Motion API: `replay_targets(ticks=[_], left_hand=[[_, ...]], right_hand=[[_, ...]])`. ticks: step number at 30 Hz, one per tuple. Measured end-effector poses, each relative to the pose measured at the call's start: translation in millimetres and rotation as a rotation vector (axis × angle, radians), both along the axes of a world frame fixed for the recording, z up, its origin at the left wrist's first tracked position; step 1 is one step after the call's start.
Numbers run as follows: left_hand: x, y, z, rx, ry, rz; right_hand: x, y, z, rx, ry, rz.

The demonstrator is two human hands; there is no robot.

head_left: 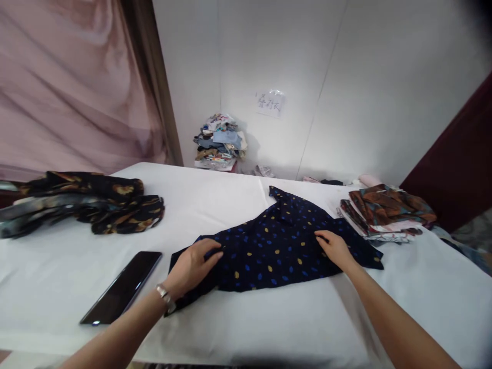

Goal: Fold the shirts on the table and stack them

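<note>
A dark navy shirt (277,241) with blue and yellow spots lies spread on the white table (269,328), its collar pointing to the far side. My left hand (194,266) rests on the shirt's left edge, fingers curled and pinching the cloth. My right hand (335,248) presses on the shirt's right part, fingers closed on a fold of the fabric. A watch sits on my left wrist.
A black phone (123,293) lies screen up at the near left. Dark patterned garments (88,201) are heaped at the far left. A stack of folded clothes (384,212) stands at the right. More clothes (221,143) are piled by the wall.
</note>
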State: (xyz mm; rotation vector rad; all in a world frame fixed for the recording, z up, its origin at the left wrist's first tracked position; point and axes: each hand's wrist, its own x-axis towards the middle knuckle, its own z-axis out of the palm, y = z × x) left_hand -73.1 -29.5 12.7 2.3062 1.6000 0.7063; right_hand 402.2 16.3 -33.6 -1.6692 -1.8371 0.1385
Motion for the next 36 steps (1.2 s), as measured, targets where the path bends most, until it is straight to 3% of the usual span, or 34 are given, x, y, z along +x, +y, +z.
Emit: replay_targets(ticks=[2, 6, 9, 12, 16, 20, 25, 31, 36], left_hand=[[0, 19, 3.8, -0.021, 0.057, 0.098], [7, 42, -1.2, -0.072, 0.231, 0.142], [8, 44, -6.5, -0.092, 0.273, 0.148], [1, 39, -8.5, -0.09, 0.236, 0.142], [-18, 36, -5.6, -0.117, 0.159, 0.165], [-31, 51, 5.5, -0.18, 0.075, 0.203], [-14, 91, 18.2, -0.216, 0.032, 0.249], [19, 132, 6.0, -0.444, 0.158, 0.224], [3, 152, 4.6, -0.571, 0.112, 0.166]], right_hand=[[-46, 16, 6.2, -0.07, 0.096, 0.116], [-136, 52, 22.7, -0.183, 0.101, 0.293], [-189, 77, 30.8, -0.317, -0.04, 0.367], [-223, 96, 32.7, -0.4, -0.055, 0.368], [-242, 120, 36.4, -0.424, 0.079, 0.313], [-257, 146, 46.2, -0.452, 0.28, 0.185], [-282, 164, 52.7, -0.481, 0.523, 0.058], [-292, 169, 42.3, -0.54, 0.711, 0.016], [-289, 167, 32.1, -0.545, 0.892, -0.01]])
